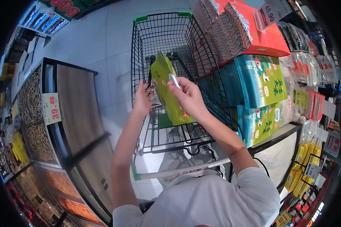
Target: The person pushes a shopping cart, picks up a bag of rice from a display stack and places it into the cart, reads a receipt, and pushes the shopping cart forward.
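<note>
The green bag [166,99] is within the cart [157,25], though whether it rests there I cannot tell; the right hand [188,97] pinches its white handle [174,80], the left hand [142,100] spreads loosely beside it. Positioning it in the cart seems underway; next calls for a steady right grip

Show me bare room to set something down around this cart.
Free: floor between the cart and the brown cabinet to its left; inside the cart, bare mesh beyond the green bag. Crowded: the cart's right, packed with red boxes and blue bags; mid-cart, where the right hand grips that bag and the left hand is beside it.
</note>
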{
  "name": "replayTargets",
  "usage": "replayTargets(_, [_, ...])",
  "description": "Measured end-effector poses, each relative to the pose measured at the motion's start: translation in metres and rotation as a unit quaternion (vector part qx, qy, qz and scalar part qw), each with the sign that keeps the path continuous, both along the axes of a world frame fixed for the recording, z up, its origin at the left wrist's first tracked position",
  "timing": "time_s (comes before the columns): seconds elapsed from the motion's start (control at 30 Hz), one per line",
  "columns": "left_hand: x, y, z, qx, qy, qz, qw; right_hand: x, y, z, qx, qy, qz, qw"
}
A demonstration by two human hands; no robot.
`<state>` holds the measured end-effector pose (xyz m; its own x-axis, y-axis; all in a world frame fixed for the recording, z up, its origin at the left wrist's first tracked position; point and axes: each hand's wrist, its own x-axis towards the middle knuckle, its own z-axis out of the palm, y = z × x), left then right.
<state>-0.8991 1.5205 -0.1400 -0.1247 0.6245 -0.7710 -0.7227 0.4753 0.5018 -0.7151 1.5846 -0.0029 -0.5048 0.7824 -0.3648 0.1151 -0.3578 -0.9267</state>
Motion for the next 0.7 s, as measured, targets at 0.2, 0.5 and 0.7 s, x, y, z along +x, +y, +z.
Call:
replayTargets(0.2, [-0.030,-0.039,0.012,0.034,0.031,0.033,0.998,-0.033,-0.008,-0.072,0.009,-0.087,-0.001,0.996])
replayTargets(0.5, [-0.020,-0.086,0.016,0.024,0.085,-0.014,0.996,-0.074,0.001,-0.144,-0.018,-0.104,0.023,0.994])
replayTargets(0.7, [-0.005,-0.094,0.005,-0.016,0.071,-0.022,0.997,-0.111,0.009,-0.161,-0.075,-0.068,0.034,0.994])
